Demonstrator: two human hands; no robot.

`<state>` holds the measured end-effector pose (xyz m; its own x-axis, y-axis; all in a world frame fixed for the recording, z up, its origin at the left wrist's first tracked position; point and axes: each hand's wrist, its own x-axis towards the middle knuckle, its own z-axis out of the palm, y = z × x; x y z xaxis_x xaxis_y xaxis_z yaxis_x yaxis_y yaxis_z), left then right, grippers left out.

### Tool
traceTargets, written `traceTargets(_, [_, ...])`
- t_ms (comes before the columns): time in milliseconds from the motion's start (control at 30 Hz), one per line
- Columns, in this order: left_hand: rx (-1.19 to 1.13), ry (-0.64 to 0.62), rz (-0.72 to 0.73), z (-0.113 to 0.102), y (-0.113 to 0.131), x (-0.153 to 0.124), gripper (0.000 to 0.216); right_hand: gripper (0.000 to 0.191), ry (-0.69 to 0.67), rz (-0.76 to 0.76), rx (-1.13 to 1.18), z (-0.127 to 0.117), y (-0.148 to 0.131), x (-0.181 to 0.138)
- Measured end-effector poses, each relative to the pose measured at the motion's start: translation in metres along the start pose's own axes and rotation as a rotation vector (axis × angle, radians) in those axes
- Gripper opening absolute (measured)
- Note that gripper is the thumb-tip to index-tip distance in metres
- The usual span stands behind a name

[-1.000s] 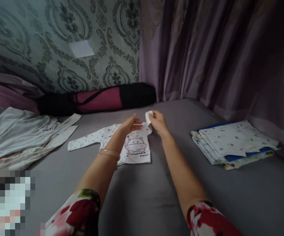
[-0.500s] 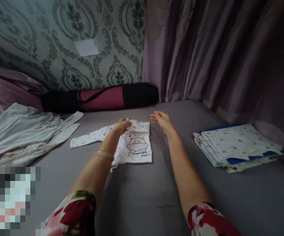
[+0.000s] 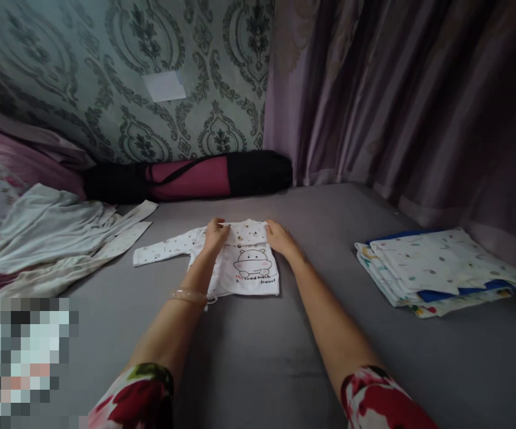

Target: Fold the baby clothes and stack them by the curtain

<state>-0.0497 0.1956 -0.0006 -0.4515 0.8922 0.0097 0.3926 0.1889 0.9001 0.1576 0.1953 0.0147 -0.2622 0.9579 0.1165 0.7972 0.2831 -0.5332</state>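
A small white baby shirt [image 3: 251,268] with a hippo print lies flat on the grey bed [image 3: 258,357]. Its right sleeve is folded across the top; its left sleeve [image 3: 162,249] stretches out to the left. My left hand [image 3: 215,233] rests on the shirt's upper left, fingers pressed down on the folded sleeve. On the upper right corner lies my right hand [image 3: 279,238], fingers flat on the fabric. A pale bangle [image 3: 189,295] circles my left wrist.
A stack of folded printed cloths [image 3: 437,271] sits at the right. A heap of loose white garments [image 3: 61,235] lies at the left. A black and maroon rolled bag [image 3: 186,177] lies against the patterned wall. Purple curtains [image 3: 396,107] hang at the right.
My right hand brought the right sleeve across the top of the shirt and let go. Both hands now press down on the shirt's top corners.
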Motion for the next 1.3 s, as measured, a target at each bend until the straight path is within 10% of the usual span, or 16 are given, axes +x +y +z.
traceTargets(800, [0.519, 0.022, 0.348, -0.016, -0.012, -0.01, 0.036, 0.057, -0.123, -0.018, -0.255, 0.02, 0.004, -0.016])
traceTargets(1067, [0.63, -0.205, 0.618, -0.056, -0.032, -0.07, 0.036, 0.057, -0.172, -0.003, -0.284, 0.018, 0.004, -0.013])
traceTargets(1300, [0.728, -0.271, 0.524, -0.065, -0.048, -0.122, 0.042, 0.06, -0.187, -0.024, -0.398, 0.02, -0.022, -0.003])
